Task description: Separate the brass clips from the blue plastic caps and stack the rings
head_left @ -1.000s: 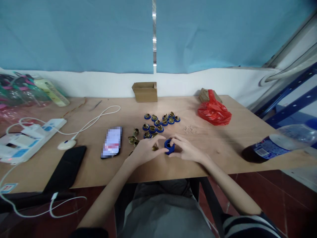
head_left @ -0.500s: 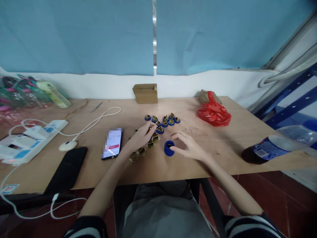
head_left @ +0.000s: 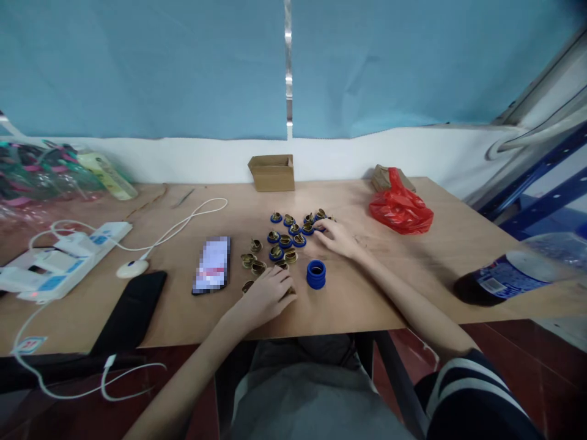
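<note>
Several small brass-coloured round pieces with upright plates lie on the wooden table, bare ones at the near left. Farther back is a group of like pieces seated in blue rings. My left hand is low over the near bare pieces, fingers curled down round a brass piece, mostly hidden. My right hand reaches to the right side of the blue-ringed group, thumb and forefinger a little apart beside a ringed piece. Between the hands stands a stack of loose blue rings.
To the left lie a lit phone, a dark phone, a power strip and white cables. A cardboard box stands at the back. On the right are a red plastic bag and a lying cola bottle.
My left hand has moved back toward me, from the blue-ringed pieces to the near bare ones. My right hand has left the ring stack and gone forward to the ringed group.
</note>
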The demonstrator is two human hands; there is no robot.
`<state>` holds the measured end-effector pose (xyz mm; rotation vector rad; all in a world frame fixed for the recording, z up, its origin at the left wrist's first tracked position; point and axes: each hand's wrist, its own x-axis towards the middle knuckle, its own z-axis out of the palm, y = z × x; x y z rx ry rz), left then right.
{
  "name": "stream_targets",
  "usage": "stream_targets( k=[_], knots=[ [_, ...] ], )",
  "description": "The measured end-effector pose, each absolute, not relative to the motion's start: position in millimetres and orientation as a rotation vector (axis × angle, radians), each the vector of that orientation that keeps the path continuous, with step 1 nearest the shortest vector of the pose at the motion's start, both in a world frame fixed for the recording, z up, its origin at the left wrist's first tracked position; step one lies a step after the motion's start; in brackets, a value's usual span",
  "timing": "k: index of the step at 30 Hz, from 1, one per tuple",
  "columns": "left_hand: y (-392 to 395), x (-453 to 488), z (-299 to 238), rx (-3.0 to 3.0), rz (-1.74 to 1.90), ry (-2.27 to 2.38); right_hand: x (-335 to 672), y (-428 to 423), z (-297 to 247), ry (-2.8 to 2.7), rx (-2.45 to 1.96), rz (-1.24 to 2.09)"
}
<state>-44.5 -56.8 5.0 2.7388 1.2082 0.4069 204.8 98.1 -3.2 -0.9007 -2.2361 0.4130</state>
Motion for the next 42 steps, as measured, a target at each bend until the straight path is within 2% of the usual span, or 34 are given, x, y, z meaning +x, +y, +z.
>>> stream_targets(
  k=[4, 7, 10, 21, 27, 34, 42],
  knots=[
    [-43.6, -45.0, 14.9, 2.696, 0.639, 1.314, 184.0, 88.4, -17.3, -2.308, -0.806, 0.282],
    [-17.7, -43.5, 30.5, 2.601, 0.81, 1.406, 173.5, 88.1, -24.6, -2.284, -0.904, 0.197],
    [12.3, -38.3, 39.4, 2.472, 0.814, 1.444, 166.6, 90.3, -28.9, -2.255, -1.055, 0.169],
    [47.1, -28.4, -4.4, 2.013, 1.152, 1.649, 153.1, 90.5, -26.2, -2.151, -1.073, 0.332],
    [49.5, -27.1, -9.3, 1.815, 1.23, 1.496, 162.8, 78.6, -1.0, -1.874, -0.959, 0.422],
    [43.0, -10.3, -3.9, 1.219, 1.206, 0.793, 174.4, 55.1, 17.2, -2.071, -0.668, 0.203],
    [38.3, -11.1, -1.1, 1.415, 1.246, 0.767, 172.6, 51.0, 28.0, -1.909, -0.78, 0.44]
  ],
)
